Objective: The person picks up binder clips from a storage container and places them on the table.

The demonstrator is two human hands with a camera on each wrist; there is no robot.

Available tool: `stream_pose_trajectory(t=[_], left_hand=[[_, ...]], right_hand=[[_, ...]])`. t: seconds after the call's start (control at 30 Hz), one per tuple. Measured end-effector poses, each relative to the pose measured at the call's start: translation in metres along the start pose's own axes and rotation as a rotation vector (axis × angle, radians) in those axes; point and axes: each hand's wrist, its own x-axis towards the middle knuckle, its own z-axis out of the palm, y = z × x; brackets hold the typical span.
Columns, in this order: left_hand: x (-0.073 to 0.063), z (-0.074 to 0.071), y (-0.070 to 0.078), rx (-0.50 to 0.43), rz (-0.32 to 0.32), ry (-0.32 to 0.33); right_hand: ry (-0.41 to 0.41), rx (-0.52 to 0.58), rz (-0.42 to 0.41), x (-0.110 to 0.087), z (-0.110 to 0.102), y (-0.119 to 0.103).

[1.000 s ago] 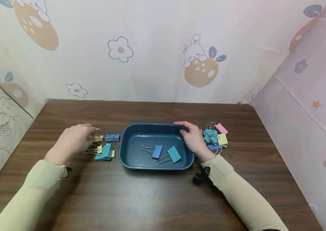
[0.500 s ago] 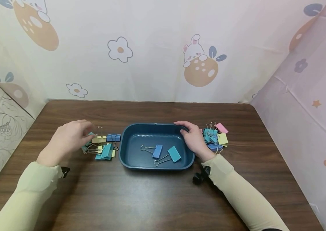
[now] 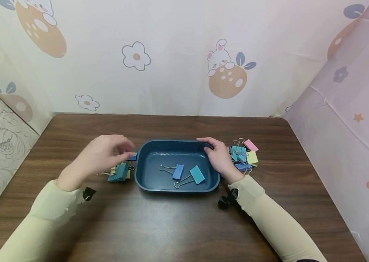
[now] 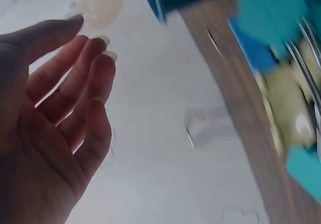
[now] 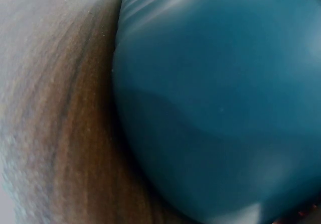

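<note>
My left hand (image 3: 104, 154) hovers over the left pile of binder clips (image 3: 119, 173), just left of the tray. In the left wrist view its fingers (image 4: 95, 118) bend loosely and nothing sits between them and the thumb. A blue binder clip (image 3: 133, 157) beside the tray is partly hidden by the hand. My right hand (image 3: 219, 156) grips the right back corner of the dark blue tray (image 3: 177, 190), thumb over the rim. Inside the tray lie a blue binder clip (image 3: 178, 171) and a teal binder clip (image 3: 197, 175). The right wrist view shows the tray's outer wall (image 5: 215, 108) but no fingers.
Right of the tray, behind my right wrist, is another pile of binder clips (image 3: 241, 155) in teal, blue, yellow and pink. The wooden table (image 3: 158, 229) ends at a patterned curtain (image 3: 177, 83) at the back and sides.
My left hand drew back slightly left from its clips, then moved right towards the tray. The yellow and blue clips at the back shifted slightly right. The right hand and tray stayed still.
</note>
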Motion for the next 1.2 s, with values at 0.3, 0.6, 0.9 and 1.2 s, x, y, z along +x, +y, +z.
stream_pose_trajectory(t=[0.3,0.6,0.9,1.2], left_hand=[[0.033,0.034,0.037,-0.055,0.186,-0.147],[0.056,0.073,0.049,-0.088,0.194,-0.277],[0.068,0.098,0.052,-0.131,0.176,-0.329],[0.074,0.115,0.053,-0.087,0.167,-0.407]], right_hand=[[0.002,-0.008,-0.008,0.000,0.000,0.000],[0.004,-0.018,-0.003,0.001,0.000,0.000],[-0.004,-0.019,-0.006,0.001,-0.001,0.001],[-0.002,-0.015,-0.009,0.001,-0.002,0.001]])
